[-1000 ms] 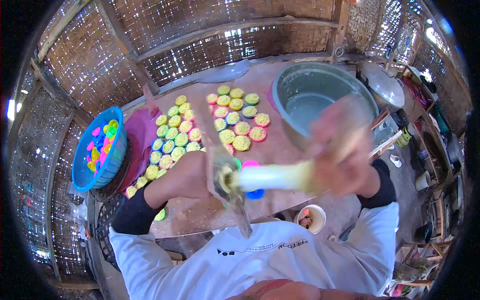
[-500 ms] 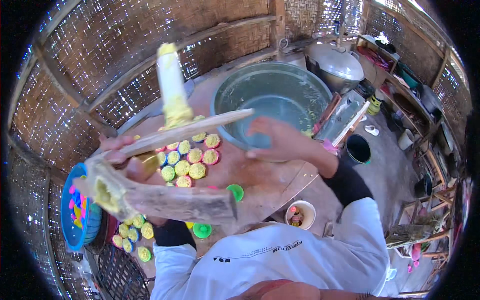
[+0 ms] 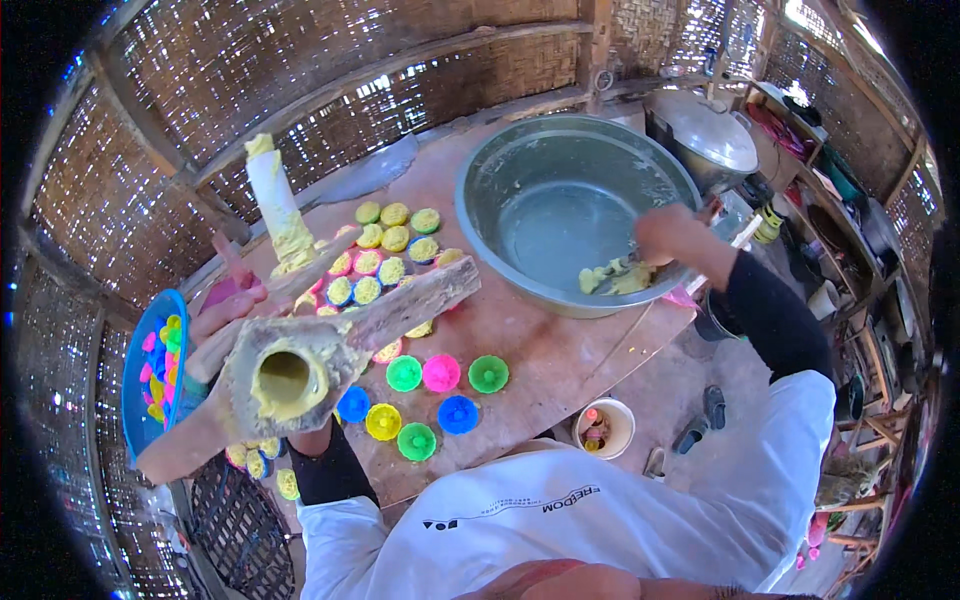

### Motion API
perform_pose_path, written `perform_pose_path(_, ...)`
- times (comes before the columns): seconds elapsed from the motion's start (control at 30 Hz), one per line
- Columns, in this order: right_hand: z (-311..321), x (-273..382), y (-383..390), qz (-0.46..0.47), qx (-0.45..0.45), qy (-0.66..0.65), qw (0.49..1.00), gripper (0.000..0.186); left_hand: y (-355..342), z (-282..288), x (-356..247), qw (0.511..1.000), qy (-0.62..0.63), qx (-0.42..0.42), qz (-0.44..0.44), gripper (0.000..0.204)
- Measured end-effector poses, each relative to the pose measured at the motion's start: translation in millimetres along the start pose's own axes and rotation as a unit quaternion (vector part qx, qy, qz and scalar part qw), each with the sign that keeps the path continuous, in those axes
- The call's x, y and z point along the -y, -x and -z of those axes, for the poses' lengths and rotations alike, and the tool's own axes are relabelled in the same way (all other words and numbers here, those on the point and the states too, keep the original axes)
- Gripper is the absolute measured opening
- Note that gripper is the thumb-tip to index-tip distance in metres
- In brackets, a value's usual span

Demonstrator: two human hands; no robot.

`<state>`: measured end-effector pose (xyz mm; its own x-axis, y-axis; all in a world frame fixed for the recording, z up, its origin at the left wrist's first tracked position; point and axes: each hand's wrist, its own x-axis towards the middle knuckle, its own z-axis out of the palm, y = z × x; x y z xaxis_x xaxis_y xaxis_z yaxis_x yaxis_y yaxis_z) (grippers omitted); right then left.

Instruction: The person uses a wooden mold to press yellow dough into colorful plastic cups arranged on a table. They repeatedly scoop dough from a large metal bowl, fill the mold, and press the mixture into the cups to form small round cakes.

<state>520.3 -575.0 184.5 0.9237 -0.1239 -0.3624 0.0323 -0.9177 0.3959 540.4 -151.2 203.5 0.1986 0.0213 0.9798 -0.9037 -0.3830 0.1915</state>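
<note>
My left hand [image 3: 225,305] is closed around a wooden press [image 3: 410,297]. A round tube opening in it, smeared with yellow dough, faces up. A white, dough-covered plunger [image 3: 272,195] sticks out on the far side. My right hand [image 3: 672,235] is inside the large grey-green basin [image 3: 480,245], at its right side, fingers closed. A lump of yellow dough [image 3: 612,278] shows right below the fingers; whether a tool is in the hand, I cannot make out. Dough-filled cups [image 3: 367,262] cluster beyond the press, with unfilled coloured cups [image 3: 441,373] nearer me.
A blue basket [image 3: 150,400] of colourful cups stands at the left, above a dark woven crate [image 3: 240,530]. A white bucket [image 3: 606,428] sits by the table's near edge [image 3: 590,385]. Behind the basin is a lidded metal pot [image 3: 705,135]; shelves line the right wall.
My right hand has moved right and down into the basin to the dough, its fingers closing. The press has swung left and turned its opening upward, uncovering more coloured cups.
</note>
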Motion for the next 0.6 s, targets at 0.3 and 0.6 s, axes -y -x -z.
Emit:
perform_pose_path(0.3, 83.0, 33.0, 112.6, 0.137, -0.208, -0.385, 0.889, 0.017, 40.2, 11.1, 24.3, 0.938, -0.197, 0.275, 0.082, 0.037)
perform_pose_path(0.6, 102.8, 109.8, 103.1, 0.288, -0.4, -0.278, 0.824, 0.021, 26.6, 7.7, -7.5, 0.954, -0.114, 0.16, 0.226, 0.034)
